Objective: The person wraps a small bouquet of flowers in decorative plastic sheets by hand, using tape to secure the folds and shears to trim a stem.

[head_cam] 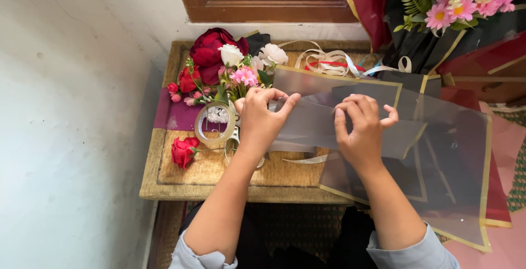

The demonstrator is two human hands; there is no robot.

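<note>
My left hand [262, 120] and my right hand [361, 126] both pinch a translucent grey wrapping sheet with a gold border [438, 148], which spreads to the right over a small woven table [164, 176]. The left fingers grip the sheet's left edge; the right fingers press a fold near its middle. A clear tape roll [215, 122] lies just left of my left hand, with scissors partly hidden under that wrist. A bunch of artificial flowers [219, 63], red, white and pink, lies beyond the left hand.
A single red rose [183, 151] lies near the table's front left. Ribbons [323, 61] are piled at the back. A wrapped bouquet [449, 11] stands at the upper right. More wrapping sheets, dark red and pink [507, 154], lie on the right. A pale wall runs along the left.
</note>
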